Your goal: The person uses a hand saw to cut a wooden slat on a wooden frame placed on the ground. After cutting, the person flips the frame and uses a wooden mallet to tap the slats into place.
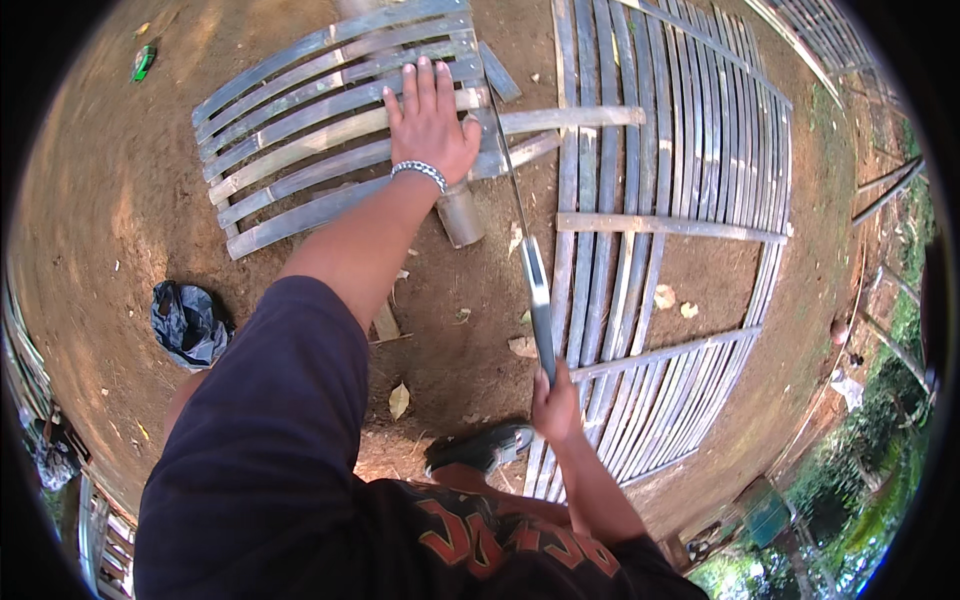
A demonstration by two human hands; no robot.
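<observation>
A panel of split bamboo slats lies in front of me, raised on a short round log. My left hand rests flat on the slats near their right ends, fingers stretched out and a bracelet at the wrist. In my right hand is the dark grip of a long handsaw. Its thin blade points away from me and runs along the slats' right ends, close to my left hand. Two slats, one of them the longer slat, reach rightward past the blade. A short bamboo offcut lies beyond.
A larger bamboo slat frame with crosspieces spreads over the ground on the right. At the left sits a black plastic bag; a small green object lies farther off. My shoe and a dry leaf are close by.
</observation>
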